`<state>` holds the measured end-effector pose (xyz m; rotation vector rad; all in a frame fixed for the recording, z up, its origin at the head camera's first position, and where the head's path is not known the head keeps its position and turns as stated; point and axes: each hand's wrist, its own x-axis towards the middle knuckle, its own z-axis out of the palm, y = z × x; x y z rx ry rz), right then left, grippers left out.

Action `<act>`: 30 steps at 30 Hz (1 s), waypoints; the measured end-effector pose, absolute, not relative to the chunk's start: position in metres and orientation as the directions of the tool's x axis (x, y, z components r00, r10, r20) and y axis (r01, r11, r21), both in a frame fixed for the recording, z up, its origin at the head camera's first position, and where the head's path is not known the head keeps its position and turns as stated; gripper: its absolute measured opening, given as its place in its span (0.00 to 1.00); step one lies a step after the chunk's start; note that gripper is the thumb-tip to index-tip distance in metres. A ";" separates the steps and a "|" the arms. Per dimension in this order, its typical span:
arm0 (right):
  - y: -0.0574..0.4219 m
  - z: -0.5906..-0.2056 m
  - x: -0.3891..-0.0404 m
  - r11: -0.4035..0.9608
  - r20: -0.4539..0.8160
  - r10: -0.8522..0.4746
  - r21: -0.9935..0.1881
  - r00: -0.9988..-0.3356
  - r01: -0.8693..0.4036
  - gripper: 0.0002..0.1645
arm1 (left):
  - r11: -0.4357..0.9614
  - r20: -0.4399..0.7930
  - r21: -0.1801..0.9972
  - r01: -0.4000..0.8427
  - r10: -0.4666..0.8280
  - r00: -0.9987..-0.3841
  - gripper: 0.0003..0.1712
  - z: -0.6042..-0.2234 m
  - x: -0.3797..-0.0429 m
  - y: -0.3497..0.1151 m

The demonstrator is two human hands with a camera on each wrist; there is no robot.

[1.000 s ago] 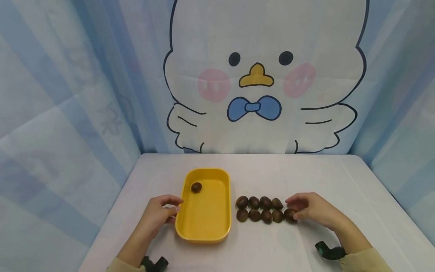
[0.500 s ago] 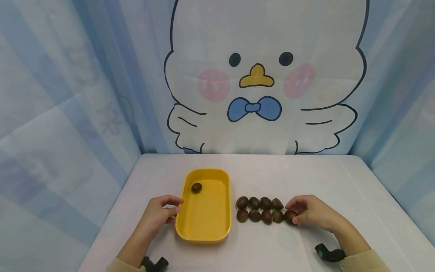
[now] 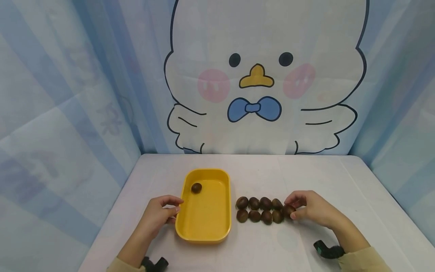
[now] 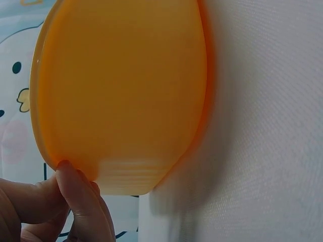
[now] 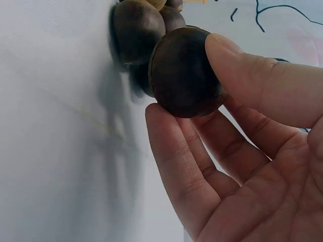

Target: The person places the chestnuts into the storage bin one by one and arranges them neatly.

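Note:
A dark brown chestnut [image 5: 184, 75] is pinched between the thumb and fingers of my right hand [image 3: 314, 209], just off the right end of two rows of chestnuts [image 3: 267, 217]. In the right wrist view, shadow shows on the cloth below the hand. My left hand [image 3: 161, 211] grips the left rim of a yellow tray [image 3: 204, 230], thumb and fingers at its edge, as the left wrist view [image 4: 83, 201] also has it. One chestnut [image 3: 196, 187] lies inside the tray near its far left corner.
A white cloth covers the table [image 3: 265, 253]. The two rows of chestnuts lie close together, right of the tray. Behind the table hangs a curtain [image 3: 255, 132] with a cartoon chick, and blue-and-white curtains [image 3: 61, 113] close in both sides.
My right hand has lifted the end chestnut slightly up and away from the near row, and it now overlaps the end of the rows. The left hand and tray have stayed put.

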<state>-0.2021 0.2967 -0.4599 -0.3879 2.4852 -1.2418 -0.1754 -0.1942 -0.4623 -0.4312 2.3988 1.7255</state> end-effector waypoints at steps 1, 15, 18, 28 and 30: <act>0.296 -0.459 -0.203 0.574 -0.169 -0.390 -0.813 -0.905 -0.096 0.23 | 0.295 -0.291 0.900 -0.320 -0.140 -0.947 0.14 -0.462 -0.175 -0.194; 0.272 -0.447 -0.211 0.556 -0.135 -0.424 -0.820 -0.896 -0.140 0.19 | 0.295 -0.293 0.900 -0.322 -0.140 -0.946 0.15 -0.462 -0.175 -0.194; 0.266 -0.445 -0.214 0.554 -0.128 -0.431 -0.819 -0.893 -0.150 0.19 | 0.297 -0.296 0.898 -0.325 -0.140 -0.945 0.15 -0.461 -0.175 -0.194; 0.242 -0.442 -0.228 0.523 -0.099 -0.474 -0.831 -0.875 -0.189 0.16 | 0.299 -0.302 0.894 -0.332 -0.144 -0.942 0.15 -0.462 -0.176 -0.195; 0.237 -0.441 -0.232 0.527 -0.104 -0.470 -0.830 -0.876 -0.184 0.16 | 0.300 -0.304 0.894 -0.334 -0.144 -0.942 0.15 -0.462 -0.176 -0.195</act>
